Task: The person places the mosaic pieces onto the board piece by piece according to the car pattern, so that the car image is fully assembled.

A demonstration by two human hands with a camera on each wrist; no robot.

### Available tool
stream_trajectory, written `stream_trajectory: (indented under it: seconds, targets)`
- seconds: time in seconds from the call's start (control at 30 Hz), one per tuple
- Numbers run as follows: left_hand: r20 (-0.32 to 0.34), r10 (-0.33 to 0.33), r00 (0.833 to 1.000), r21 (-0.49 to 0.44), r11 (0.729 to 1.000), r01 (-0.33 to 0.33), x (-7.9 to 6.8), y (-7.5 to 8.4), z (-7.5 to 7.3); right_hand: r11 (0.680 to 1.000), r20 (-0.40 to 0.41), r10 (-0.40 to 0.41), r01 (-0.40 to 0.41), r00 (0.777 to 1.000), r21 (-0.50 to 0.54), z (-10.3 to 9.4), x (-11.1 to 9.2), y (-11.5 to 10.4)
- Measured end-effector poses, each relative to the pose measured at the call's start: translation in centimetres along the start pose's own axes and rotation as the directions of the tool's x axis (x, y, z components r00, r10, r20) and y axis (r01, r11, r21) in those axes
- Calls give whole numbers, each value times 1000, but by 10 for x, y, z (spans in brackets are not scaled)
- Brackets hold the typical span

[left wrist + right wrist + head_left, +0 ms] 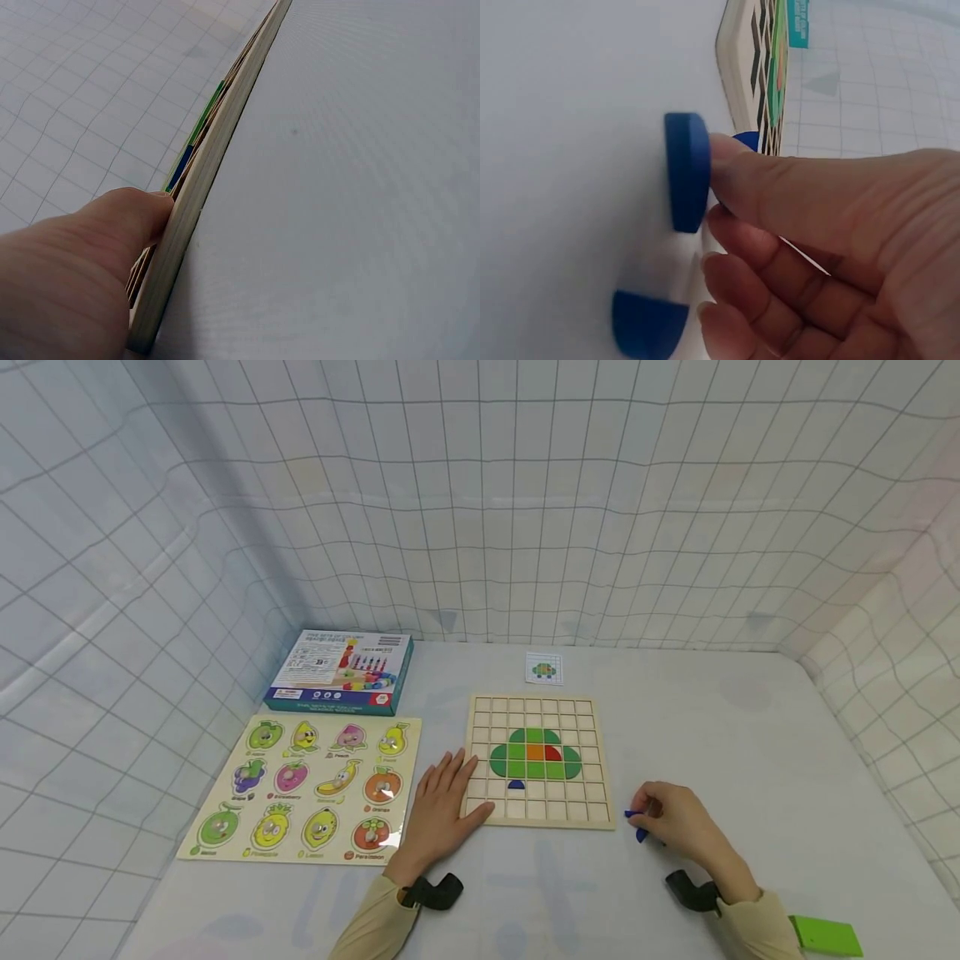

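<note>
A wooden grid board [540,814] bears flat green, orange and red pieces in a rounded cluster, with a blue half-round piece [516,785] below. My left hand [442,810] rests at the board's left edge, fingers extended; its thumb [131,214] presses on the near rim in the left wrist view. Right of the board, my right hand [678,822] pinches a blue piece [632,814] between thumb and index finger, partly hidden behind the thumb in the right wrist view. Two more blue pieces are close by its fingers: a half-round piece [686,172] by the thumb and another piece [651,326] lower down.
Behind the board lies a small pattern card [543,669]. A fruit puzzle board [300,793] is at the left, with a toy box [341,670] behind it. Near my right sleeve lies a green flat block [825,936]. Grid-patterned cloth walls enclose the table.
</note>
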State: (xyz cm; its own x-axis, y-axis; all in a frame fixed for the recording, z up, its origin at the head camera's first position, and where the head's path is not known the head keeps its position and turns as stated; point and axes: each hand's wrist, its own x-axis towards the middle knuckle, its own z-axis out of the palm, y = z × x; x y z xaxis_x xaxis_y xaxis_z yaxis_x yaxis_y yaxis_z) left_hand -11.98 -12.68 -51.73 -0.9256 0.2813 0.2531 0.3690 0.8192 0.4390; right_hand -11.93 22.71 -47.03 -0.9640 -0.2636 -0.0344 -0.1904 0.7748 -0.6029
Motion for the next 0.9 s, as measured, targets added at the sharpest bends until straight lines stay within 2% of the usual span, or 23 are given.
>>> stream_trajectory:
  seconds: [0.13, 0.2, 0.37, 0.53, 0.73, 0.9]
  targets:
    - [-1, 1, 1000, 0, 1000, -1, -1, 0, 0, 1000, 13, 4, -4, 1000, -31, 2, 4, -7]
    - [-5, 3, 1000, -3, 1000, -3, -1, 0, 0, 999, -1, -19, 19, 1000, -32, 2, 7, -12]
    - [-18, 13, 1000, -5, 1000, -14, -1, -1, 1, 995, -38, -81, 83, 996, 56, 8, 17, -24]
    - [-22, 15, 1000, -13, 1000, -15, 0, 0, 1, 979, -5, -129, 128, 992, 158, 20, 34, -35]
    - [-22, 17, 1000, -12, 1000, -17, 0, 0, 1, 976, 55, -165, 155, 985, 154, 37, 48, -58]
    - [-16, 12, 1000, -4, 1000, -12, 0, 0, 0, 970, 68, -194, 181, 979, 164, 49, 58, -74]
